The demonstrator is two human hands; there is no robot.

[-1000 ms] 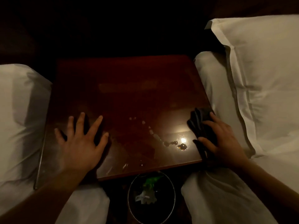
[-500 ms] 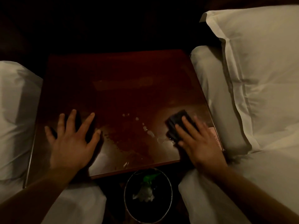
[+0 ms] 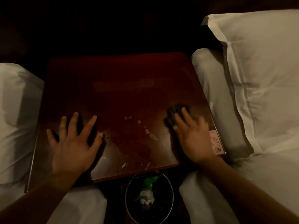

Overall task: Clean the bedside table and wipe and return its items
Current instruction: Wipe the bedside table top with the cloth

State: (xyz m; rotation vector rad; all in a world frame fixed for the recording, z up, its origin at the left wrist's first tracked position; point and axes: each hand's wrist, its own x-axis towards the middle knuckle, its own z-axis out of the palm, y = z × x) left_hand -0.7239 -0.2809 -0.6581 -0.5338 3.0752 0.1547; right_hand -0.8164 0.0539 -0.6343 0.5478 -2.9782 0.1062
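The bedside table point(image 3: 123, 88) has a dark red-brown glossy top with water drops and wet smears point(image 3: 150, 135) near its front middle. My right hand point(image 3: 192, 136) lies flat on a dark cloth point(image 3: 174, 114) and presses it onto the table's right side; only the cloth's far end shows past my fingers. My left hand point(image 3: 73, 141) rests flat on the left front of the top, fingers spread, holding nothing. A small pink card point(image 3: 216, 141) lies at the table's right front corner, beside my right hand.
White bedding point(image 3: 17, 120) borders the table on the left; a bed with a white pillow point(image 3: 265, 75) borders it on the right. A round waste bin point(image 3: 149, 199) with crumpled paper and something green stands on the floor below the table's front edge. The background is dark.
My right hand slid the cloth from the table's right front corner left onto the top, then back a little right and farther away. The pink card came into view. The left hand stayed put.
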